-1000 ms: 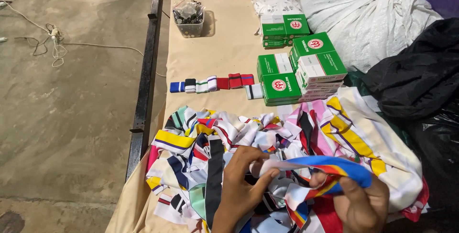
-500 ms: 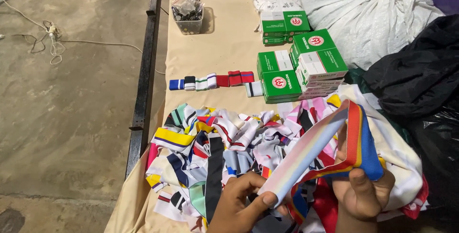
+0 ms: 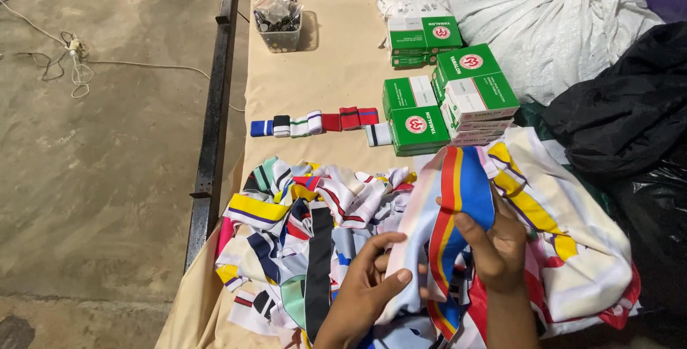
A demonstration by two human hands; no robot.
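Both of my hands grip one long striped fabric band, coloured blue, red, yellow and pale grey. My left hand pinches its lower pale end with thumb and fingers. My right hand clasps the blue and red part higher up, so the band stands upright above a heap of colourful fabric strips on the beige cloth-covered table. A row of small folded bands lies beyond the heap.
Green and white boxes are stacked at the middle right. A clear tub of small dark parts stands at the back. A white sack and black bags lie right. A black metal rail edges the table's left side.
The band was stretched sideways between my hands. It has been swung upright, and my right hand has risen while the left slid along to its pale lower end.
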